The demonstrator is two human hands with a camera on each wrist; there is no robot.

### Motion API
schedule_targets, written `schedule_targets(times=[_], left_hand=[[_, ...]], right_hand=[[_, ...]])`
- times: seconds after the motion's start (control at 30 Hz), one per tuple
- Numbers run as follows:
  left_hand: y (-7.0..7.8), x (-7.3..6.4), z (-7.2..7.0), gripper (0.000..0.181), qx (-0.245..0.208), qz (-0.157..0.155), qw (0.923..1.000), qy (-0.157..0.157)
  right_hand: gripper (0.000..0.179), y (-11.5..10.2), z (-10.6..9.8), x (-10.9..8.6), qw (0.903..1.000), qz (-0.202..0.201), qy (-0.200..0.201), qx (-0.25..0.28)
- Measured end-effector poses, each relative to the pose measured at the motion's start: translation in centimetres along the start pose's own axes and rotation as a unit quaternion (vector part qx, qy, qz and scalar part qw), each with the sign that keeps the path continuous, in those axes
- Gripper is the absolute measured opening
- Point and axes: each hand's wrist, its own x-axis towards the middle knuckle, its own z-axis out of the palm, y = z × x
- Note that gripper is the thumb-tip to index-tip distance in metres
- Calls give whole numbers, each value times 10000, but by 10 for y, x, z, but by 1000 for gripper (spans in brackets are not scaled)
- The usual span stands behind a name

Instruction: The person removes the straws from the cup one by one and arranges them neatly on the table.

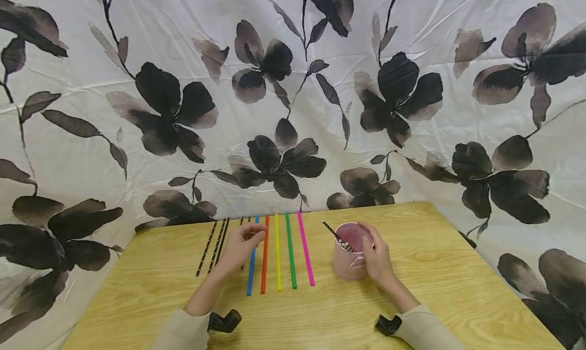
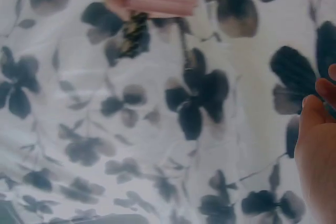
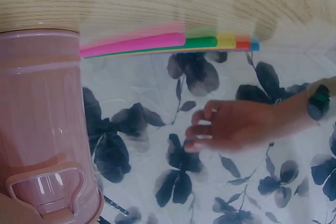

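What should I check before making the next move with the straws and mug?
1. Pink mug upright on the table: ok.
2. Right hand steadying the mug: ok, it grips the side.
3. Left hand free: ok, it is raised over the straws and holds nothing.
4. Coloured straws separated: ok, five lie side by side without crossing.
5. Clear view of the dark straws on the table: not ok, the left hand and forearm hide parts of some.
6. Number of straws in the mug: cannot tell, they overlap.
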Motion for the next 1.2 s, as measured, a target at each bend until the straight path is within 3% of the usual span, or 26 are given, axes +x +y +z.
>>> schedule_targets(times=[0.1,0.2,0.37,0.5,0.63,0.87,1.1,1.2], left_hand=[[22,-6,19,14,-99,-8,9996,-254],[32,-12,36,14,-161,-51,9988,-463],[34,-19,68,15,-337,-168,9959,-828],[31,-21,95,15,-430,-93,9931,-1085],[30,-20,116,15,-663,24,9939,-879],[36,-14,146,19,-1103,551,9909,-545],[41,-14,164,19,-1347,804,9876,-38],[40,-13,168,19,-1355,860,9870,-14]], right_hand=[[35,-10,-1,0,9998,171,-38,105],[34,-22,2,-1,9999,116,26,18],[33,-29,6,-4,9976,-287,285,-554],[33,-29,4,-6,9968,-355,308,-651],[34,-29,3,-4,9977,-366,201,-527],[33,-35,3,0,9960,-490,423,-609],[34,-19,2,2,9964,-528,330,-575],[33,-28,4,0,9969,-507,373,-463]])
